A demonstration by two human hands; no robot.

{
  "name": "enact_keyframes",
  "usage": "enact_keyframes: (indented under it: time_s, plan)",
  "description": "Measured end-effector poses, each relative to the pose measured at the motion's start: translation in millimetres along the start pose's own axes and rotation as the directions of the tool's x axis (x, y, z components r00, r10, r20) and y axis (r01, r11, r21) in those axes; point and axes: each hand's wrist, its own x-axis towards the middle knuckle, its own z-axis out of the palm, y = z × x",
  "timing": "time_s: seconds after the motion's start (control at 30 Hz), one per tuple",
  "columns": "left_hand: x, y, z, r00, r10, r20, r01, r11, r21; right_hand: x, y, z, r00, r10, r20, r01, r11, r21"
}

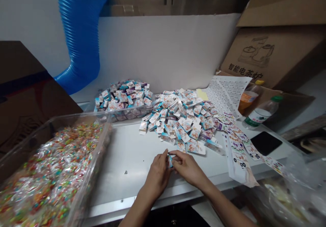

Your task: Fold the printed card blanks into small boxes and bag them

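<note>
Near the table's front edge, my left hand (159, 171) and my right hand (186, 166) meet around one small blue-and-white carton (169, 161). Both hands' fingers are closed on it, and they hide most of its surface. Just beyond them spreads a heap of similar small printed cartons (183, 121), many looking flat or with flaps out. Further back on the left, a clear container (132, 112) is piled with box-shaped cartons (127, 96). To the left of my hands stands a large clear tub (102, 142) full of small clear packets with colourful contents (58, 166).
A blue corrugated hose (81, 33) hangs at the back left. Printed sticker strips (236, 152), a black phone (266, 143), a green-capped bottle (263, 113) and an orange-filled bottle (248, 98) lie or stand at right. Cardboard boxes (272, 55) rise behind them; plastic bags (292, 189) hang lower right.
</note>
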Motion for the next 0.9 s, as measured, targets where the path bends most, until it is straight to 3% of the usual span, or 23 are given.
enact_keyframes:
  time_s: [0.1, 0.23, 0.4, 0.7, 0.9]
  plan:
    - [-2, 1, -2.4, 1.000, -0.015, 0.023, 0.015, 1.000, -0.027, 3, -1, -5, 0.994, 0.030, 0.102, -0.034, 0.999, 0.039]
    - [-1, 0, -13.3, 0.996, -0.022, 0.082, 0.037, 0.983, -0.181, 9, -3, -18, 0.967, 0.056, 0.247, -0.083, 0.992, 0.098]
    - [3, -1, -23.9, 0.984, -0.089, 0.157, 0.133, 0.946, -0.295, 13, -4, -27, 0.945, 0.074, 0.319, -0.124, 0.983, 0.138]
    - [2, -1, -20.7, 0.991, -0.077, 0.105, 0.104, 0.953, -0.283, 15, 2, -21, 0.965, 0.107, 0.238, -0.168, 0.953, 0.254]
    - [4, -6, -18.3, 0.995, -0.043, 0.090, 0.064, 0.967, -0.246, 10, 1, -10, 0.986, 0.122, 0.115, -0.140, 0.976, 0.165]
